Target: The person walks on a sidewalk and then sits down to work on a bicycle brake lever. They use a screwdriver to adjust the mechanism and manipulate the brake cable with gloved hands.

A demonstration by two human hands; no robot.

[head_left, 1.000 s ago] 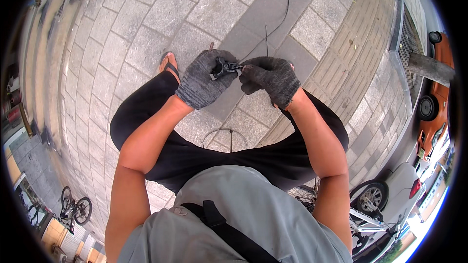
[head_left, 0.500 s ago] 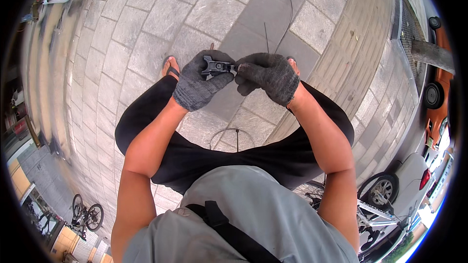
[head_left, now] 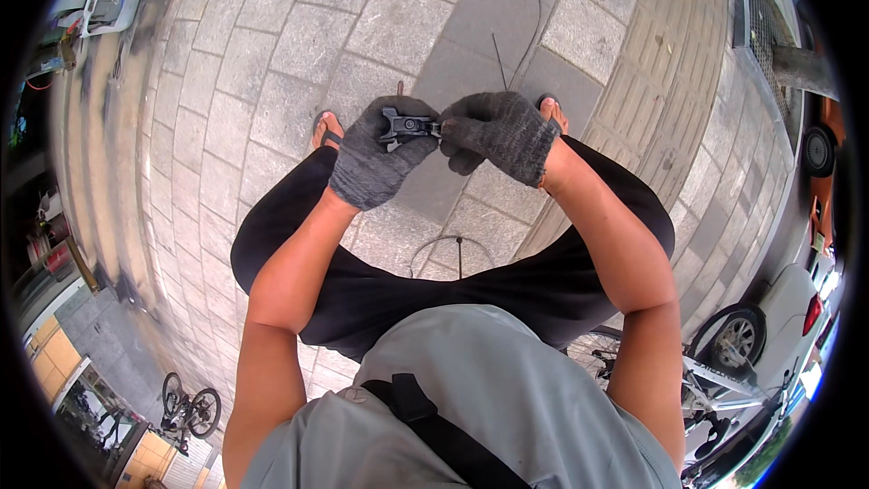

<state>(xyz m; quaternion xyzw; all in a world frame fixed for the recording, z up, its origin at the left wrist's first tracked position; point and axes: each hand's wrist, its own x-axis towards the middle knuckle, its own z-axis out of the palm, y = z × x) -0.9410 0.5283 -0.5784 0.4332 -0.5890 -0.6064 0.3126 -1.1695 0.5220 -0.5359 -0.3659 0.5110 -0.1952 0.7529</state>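
In my left hand (head_left: 380,149), in a grey knit glove, lies a black mechanical component (head_left: 409,124), gripped between thumb and fingers with its top face up. My gloved right hand (head_left: 493,136) pinches the narrow right end of that component, its fingertips partly hiding what they hold there. A thin black cable (head_left: 536,9) runs over the pavement above the right hand and down behind it. A short straight length of cable (head_left: 498,59) sticks up beside it. Both hands are held over the paving between my sandalled feet.
Stone pavement (head_left: 244,81) surrounds me, with a ribbed strip (head_left: 652,72) rightward. A bicycle (head_left: 190,407) stands lower left; another (head_left: 715,380) is close behind at right. A white car (head_left: 787,299), orange car (head_left: 819,186) and tree trunk (head_left: 797,68) line the right; plastic chair (head_left: 109,9) upper left.
The component has turned within my left hand to lie flatter, showing more of its top face. Both hands and the surroundings sit further right in the picture as the view shifted slightly.
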